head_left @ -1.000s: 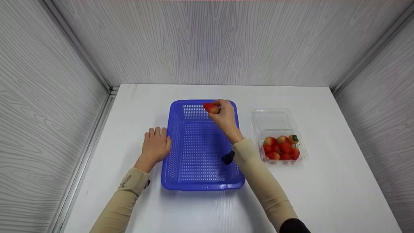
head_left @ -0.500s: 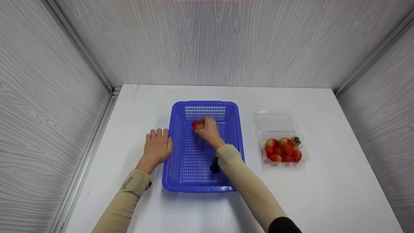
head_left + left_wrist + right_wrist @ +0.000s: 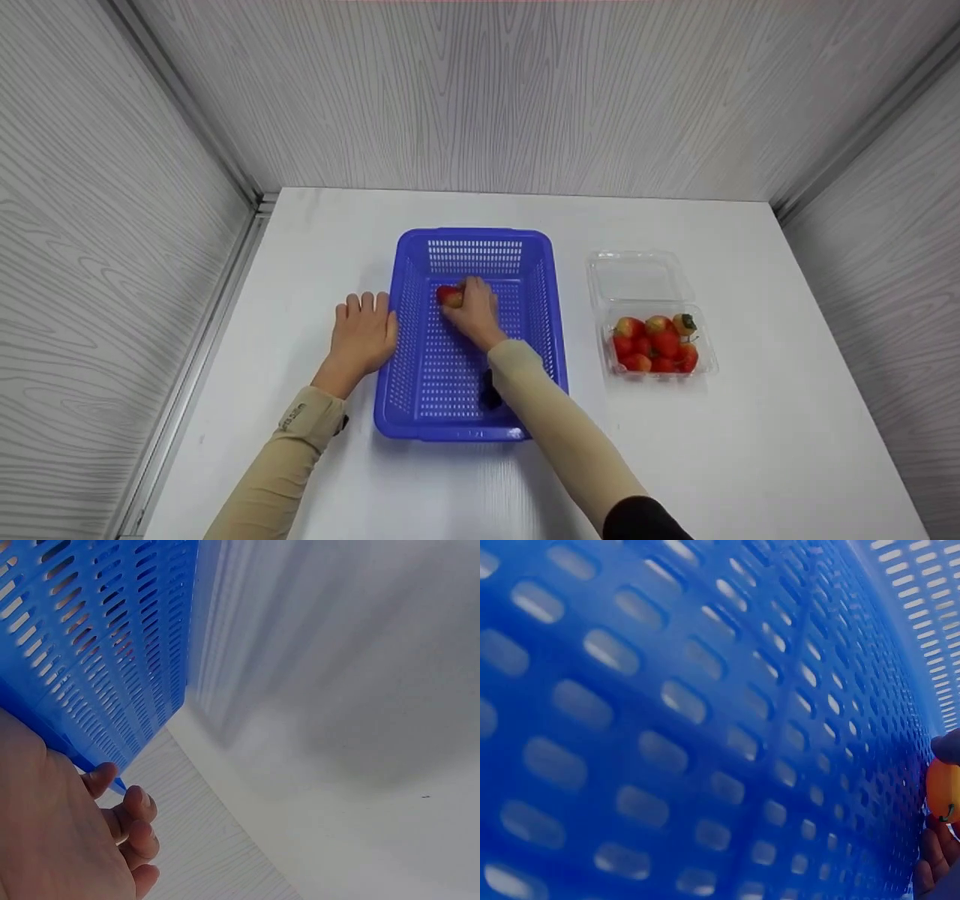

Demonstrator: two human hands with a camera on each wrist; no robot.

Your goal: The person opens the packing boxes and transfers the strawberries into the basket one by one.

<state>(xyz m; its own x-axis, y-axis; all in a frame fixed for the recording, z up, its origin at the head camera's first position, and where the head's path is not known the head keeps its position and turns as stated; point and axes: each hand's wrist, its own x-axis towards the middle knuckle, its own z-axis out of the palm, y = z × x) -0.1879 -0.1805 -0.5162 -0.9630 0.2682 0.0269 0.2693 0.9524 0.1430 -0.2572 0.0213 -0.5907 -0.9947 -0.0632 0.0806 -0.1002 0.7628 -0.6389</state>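
My right hand (image 3: 474, 311) is down inside the blue plastic basket (image 3: 471, 433), pinching a small red-and-yellow fruit (image 3: 448, 295) close over its slotted floor. In the right wrist view, the fruit (image 3: 943, 791) has a short green stem and sits between thumb and fingers at the right edge. My left hand (image 3: 363, 332) rests at the basket's left rim, back upward, fingers extended forward in the head view. The left wrist view shows its palm and loosely bent fingers (image 3: 139, 840) against the rim.
To the right of the basket, a clear plastic clamshell box (image 3: 641, 277) lies with its lid folded back. Several similar fruits (image 3: 664, 343) fill its near half. Pale wood-grain panels (image 3: 480, 97) enclose the white table (image 3: 765, 360) at the back and sides.
My right hand has gone from over the basket's far right rim down and leftward to near its floor, carrying the fruit. The left hand has stayed at the left rim.
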